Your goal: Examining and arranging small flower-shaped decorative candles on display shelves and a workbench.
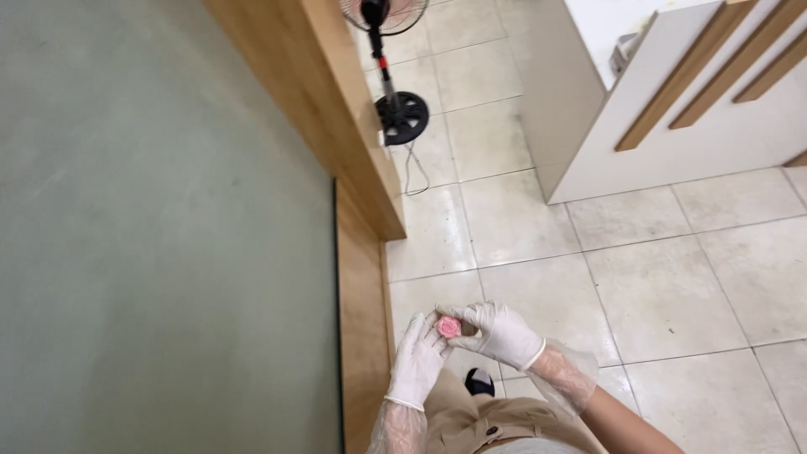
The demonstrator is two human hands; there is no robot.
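While standing over the pale tiled floor, both white-gloved hands, left hand and right hand, are pinching their fingers around a small pink rose-shaped piece.

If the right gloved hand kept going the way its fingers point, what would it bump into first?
The right hand points leftward, so it would first meet the small pink round object it already touches, then the left hand just behind it. Depth is hard to judge from above.
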